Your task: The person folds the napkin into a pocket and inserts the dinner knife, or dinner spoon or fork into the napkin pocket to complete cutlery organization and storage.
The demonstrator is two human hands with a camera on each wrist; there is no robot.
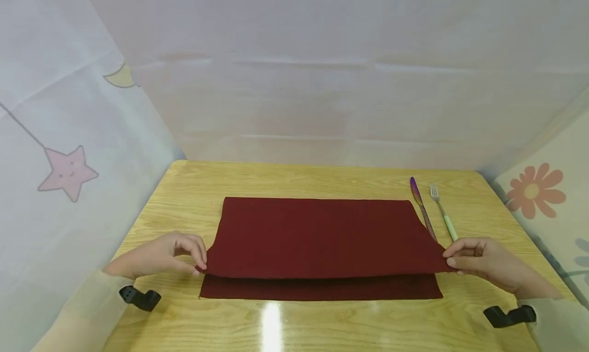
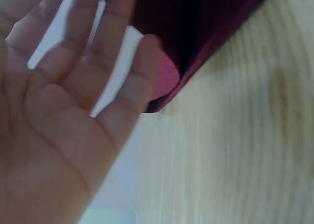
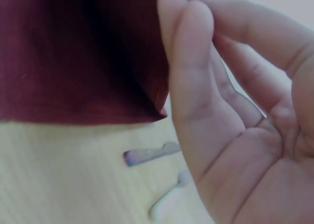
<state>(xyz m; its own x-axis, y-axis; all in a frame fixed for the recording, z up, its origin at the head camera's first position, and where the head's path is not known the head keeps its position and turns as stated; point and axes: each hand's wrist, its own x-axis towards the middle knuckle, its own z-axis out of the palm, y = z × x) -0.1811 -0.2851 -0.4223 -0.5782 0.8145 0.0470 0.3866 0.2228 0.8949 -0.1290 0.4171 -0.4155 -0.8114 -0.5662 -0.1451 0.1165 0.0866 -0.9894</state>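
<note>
A dark red cloth (image 1: 317, 239), folded over on itself, lies across the wooden table in the head view. Its upper layer is lifted along the near side, and a strip of the lower layer (image 1: 322, 289) shows beneath. My left hand (image 1: 167, 253) pinches the near left corner of that upper layer. At the opposite end, my right hand (image 1: 490, 264) grips the near right corner between thumb and fingers. The left wrist view shows the cloth (image 2: 196, 33) hanging beyond the fingers. From the right wrist, the cloth (image 3: 64, 62) drops from the fingertips with a dark gap between layers.
A purple table knife (image 1: 421, 203) and a fork with a pale green handle (image 1: 444, 214) lie right of the cloth, near the right hand. The wooden table (image 1: 207, 329) ends at a pale fabric wall (image 1: 322, 86) behind; similar fabric hangs at both sides.
</note>
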